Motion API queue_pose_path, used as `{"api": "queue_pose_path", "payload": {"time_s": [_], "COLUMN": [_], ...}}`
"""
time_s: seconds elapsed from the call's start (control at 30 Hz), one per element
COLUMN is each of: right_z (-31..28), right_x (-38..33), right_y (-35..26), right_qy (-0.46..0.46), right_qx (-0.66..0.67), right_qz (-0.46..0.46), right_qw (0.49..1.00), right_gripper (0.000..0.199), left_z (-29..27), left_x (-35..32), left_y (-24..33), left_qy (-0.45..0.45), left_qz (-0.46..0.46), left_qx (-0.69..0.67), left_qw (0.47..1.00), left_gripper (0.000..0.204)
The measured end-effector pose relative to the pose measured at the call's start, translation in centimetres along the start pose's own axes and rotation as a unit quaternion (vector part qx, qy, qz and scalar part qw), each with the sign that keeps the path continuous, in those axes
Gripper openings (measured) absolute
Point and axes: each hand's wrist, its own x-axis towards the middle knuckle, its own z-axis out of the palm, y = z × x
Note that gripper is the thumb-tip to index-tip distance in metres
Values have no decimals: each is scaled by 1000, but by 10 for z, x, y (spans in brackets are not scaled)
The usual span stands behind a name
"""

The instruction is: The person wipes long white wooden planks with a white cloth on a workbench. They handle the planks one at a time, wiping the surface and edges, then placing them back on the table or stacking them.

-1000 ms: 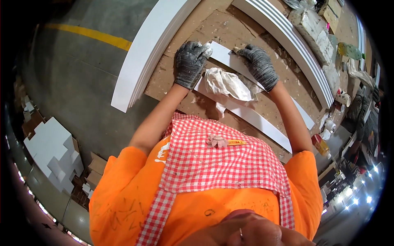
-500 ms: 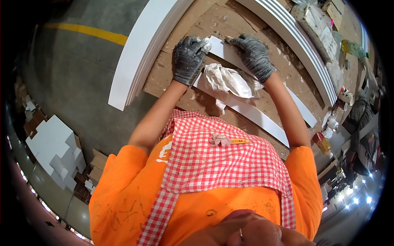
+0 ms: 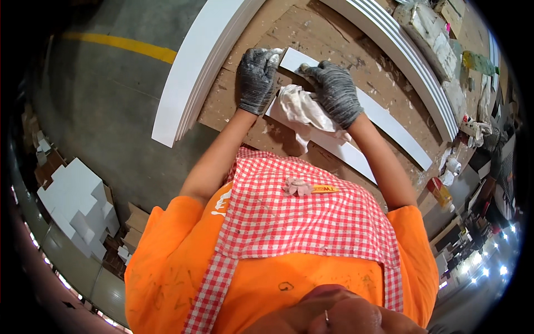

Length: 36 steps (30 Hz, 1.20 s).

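My left hand (image 3: 257, 82), in a grey, white-smeared glove, is closed beside the far left end of a flat white strip (image 3: 392, 123). A small white lump (image 3: 275, 52) shows at its thumb and fingertips; whether it is putty or cloth I cannot tell. Over that same strip, my gloved right hand (image 3: 337, 93) has its fingers pinched together near the end. Whatever they hold, if anything, is too small to make out. A crumpled white cloth (image 3: 303, 111) lies just below the right hand, on top of a second white strip (image 3: 351, 159).
The brown worktop (image 3: 267, 30) is spotted with white. Stacked curved white panels (image 3: 186, 72) line its left edge, and more curved panels (image 3: 409, 61) lie at right. Beyond are a whitish block (image 3: 428, 42), a greenish bottle (image 3: 479, 63) and a yellow-orange bottle (image 3: 440, 195).
My right hand has moved a little toward me and left along the strip, now nearer the cloth. My left hand has shifted slightly, and more of the strip's end is exposed.
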Motion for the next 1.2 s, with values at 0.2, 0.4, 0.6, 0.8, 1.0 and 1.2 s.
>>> {"api": "queue_pose_path", "payload": {"time_s": [0.2,0.4,0.6,0.8,1.0,1.2], "right_z": [5,8,12,11,50,6], "right_x": [12,19,22,-44,-149,-388], "right_y": [-6,-18,-16,10,79,259], "right_qy": [32,146,247,290,388,359], "right_qx": [26,112,124,154,-57,-39], "right_qz": [25,13,88,246,382,745], "right_qw": [999,983,957,912,837,561], "right_gripper": [20,33,16,16,16,22], "left_z": [-3,-5,-2,11,11,4], "left_x": [-2,-2,-6,2,14,27], "left_y": [4,7,9,2,5,18], "left_qy": [2,-34,-20,-78,-127,-205], "left_qz": [10,9,23,81,53,21], "left_qx": [-12,8,-3,87,153,168], "left_qw": [1000,999,1000,990,979,964], "left_gripper": [20,23,22,34,45,35]}}
